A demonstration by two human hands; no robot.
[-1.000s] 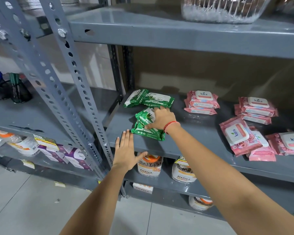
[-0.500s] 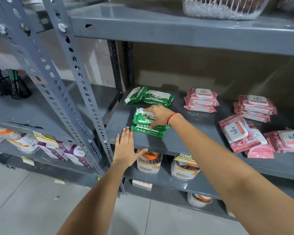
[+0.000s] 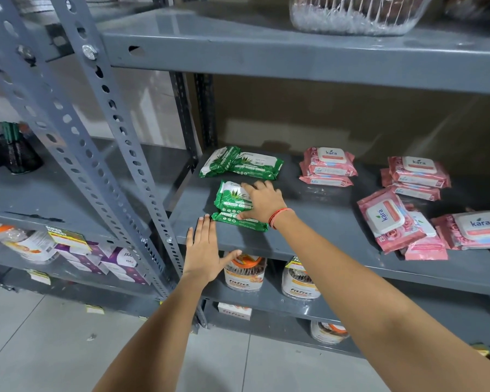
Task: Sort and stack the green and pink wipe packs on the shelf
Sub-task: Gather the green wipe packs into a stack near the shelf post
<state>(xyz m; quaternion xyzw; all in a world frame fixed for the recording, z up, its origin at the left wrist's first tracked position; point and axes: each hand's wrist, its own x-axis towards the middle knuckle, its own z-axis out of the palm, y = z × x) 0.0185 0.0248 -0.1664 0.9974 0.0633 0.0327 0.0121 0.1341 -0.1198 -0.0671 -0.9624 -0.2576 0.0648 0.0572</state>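
On the grey middle shelf [image 3: 317,210], my right hand [image 3: 262,202] rests flat on a small stack of green wipe packs [image 3: 231,198] near the front left; fingers are spread over the top pack. My left hand [image 3: 204,250] lies flat and open on the shelf's front edge, fingertips just left of that stack. Two more green packs [image 3: 241,164] lie behind, towards the back. Pink wipe packs sit to the right: a stack [image 3: 327,165] at the back middle, another stack [image 3: 416,176] further right, and loose tilted pink ones [image 3: 391,219] near the front right.
Perforated grey uprights [image 3: 111,154] stand to the left of the shelf. The shelf above [image 3: 294,49] carries a clear plastic container [image 3: 357,12]. Jars [image 3: 245,271] stand on the shelf below. A neighbouring rack at left holds a black mesh cup [image 3: 20,154] and boxes [image 3: 116,261].
The top green pack, tilted up a second ago, now lies flatter on the pack beneath under my right hand. My left hand has stayed on the shelf edge.
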